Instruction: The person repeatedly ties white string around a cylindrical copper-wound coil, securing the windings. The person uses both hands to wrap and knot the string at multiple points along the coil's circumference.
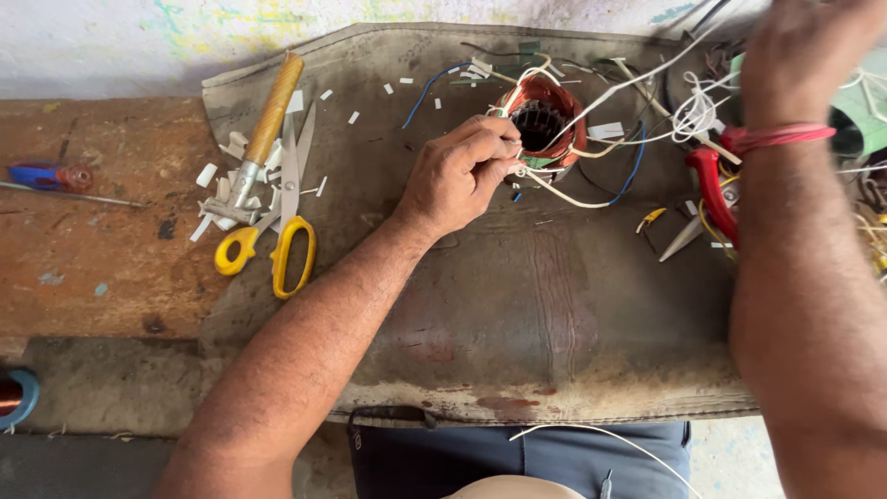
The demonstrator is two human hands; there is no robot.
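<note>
In the head view, a white cord (591,100) is pinched between the pressed-together thumb and fingertips of the left hand (459,176), right against the near rim of a small stator wound with copper wire (545,120). The stator is seen just beyond and slightly to the right of that pinch, resting on a worn brown mat (517,305); loose white, blue and yellow leads are spread around it. From the pinch the cord is carried up and to the right toward the right hand (804,55), which is raised at the top right corner with a red band at the wrist; its fingers are cut off by the frame edge, so whether they are closed on the cord cannot be told. Red-handled pliers (713,189) are laid well to the right of the pinch, under the right forearm. Well to its left, yellow-handled scissors (282,231) and a wooden-handled hammer (263,129) are laid among white paper scraps, and a blue-and-red screwdriver (55,177) is placed farther left on the bare bench.
</note>
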